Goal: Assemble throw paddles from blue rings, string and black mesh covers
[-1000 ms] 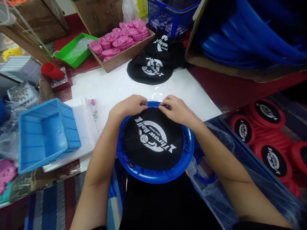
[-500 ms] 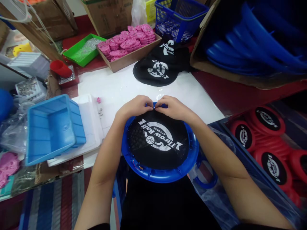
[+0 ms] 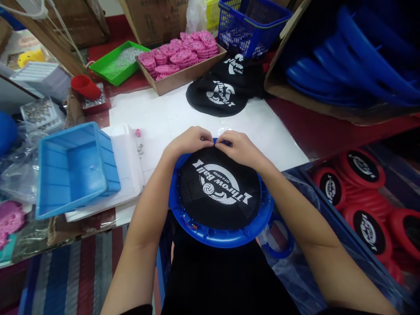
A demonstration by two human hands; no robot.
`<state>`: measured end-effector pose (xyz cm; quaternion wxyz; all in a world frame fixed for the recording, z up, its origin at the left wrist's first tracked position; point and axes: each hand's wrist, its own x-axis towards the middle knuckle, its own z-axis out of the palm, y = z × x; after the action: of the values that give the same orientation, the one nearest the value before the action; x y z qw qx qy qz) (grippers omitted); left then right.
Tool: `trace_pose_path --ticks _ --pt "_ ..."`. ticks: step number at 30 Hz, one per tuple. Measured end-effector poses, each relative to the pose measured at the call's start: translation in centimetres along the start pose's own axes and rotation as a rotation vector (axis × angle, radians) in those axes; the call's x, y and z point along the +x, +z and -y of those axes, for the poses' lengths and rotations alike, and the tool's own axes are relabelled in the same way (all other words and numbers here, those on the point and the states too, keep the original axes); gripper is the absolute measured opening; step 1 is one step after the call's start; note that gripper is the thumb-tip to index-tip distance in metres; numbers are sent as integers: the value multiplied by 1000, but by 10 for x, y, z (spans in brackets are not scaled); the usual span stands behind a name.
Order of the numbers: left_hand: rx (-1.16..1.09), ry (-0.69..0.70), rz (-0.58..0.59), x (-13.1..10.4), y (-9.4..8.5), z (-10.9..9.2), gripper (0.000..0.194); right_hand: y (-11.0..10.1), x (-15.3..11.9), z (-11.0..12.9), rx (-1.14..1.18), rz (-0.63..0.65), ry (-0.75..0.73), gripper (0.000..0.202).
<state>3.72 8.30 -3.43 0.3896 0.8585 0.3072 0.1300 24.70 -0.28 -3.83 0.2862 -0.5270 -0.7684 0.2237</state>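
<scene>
Both my hands are at frame centre, on the far edge of the round black mesh disc with white "Throw Ball" print [image 3: 223, 192]. Left hand [image 3: 194, 141] and right hand [image 3: 239, 148] each have thumb and fingertips pinched on that edge, tips almost meeting, equally near. Disc lies on the blue plastic ring [image 3: 218, 239], below my fingers in frame, between my forearms. Both round, so no long axis; print slants down to the right. Small wired part [image 3: 194, 226] on ring's lower left, exact type unclear.

Ring sits at the near side of the table [image 3: 295, 124], above my lap; whether it touches the table, can't tell. White sheet [image 3: 164, 116] covers the middle, with loose black printed mesh pieces [image 3: 216, 100] beyond my hands. Light-blue rectangular plastic bin [image 3: 78, 175] at left, shallow cardboard tray [image 3: 154, 83] of pink pieces upper centre, brown carton [image 3: 315, 105] of blue rings upper right, red round plastic discs [image 3: 364, 197] lower right.
</scene>
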Motion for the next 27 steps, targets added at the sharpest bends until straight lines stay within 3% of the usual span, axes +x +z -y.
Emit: trace_pose_path --ticks 21,27 --pt "31 -55 -54 4 7 -3 16 1 10 9 -39 -17 237 12" --pt "58 -69 -54 3 8 -8 18 -5 13 8 -38 55 219 12"
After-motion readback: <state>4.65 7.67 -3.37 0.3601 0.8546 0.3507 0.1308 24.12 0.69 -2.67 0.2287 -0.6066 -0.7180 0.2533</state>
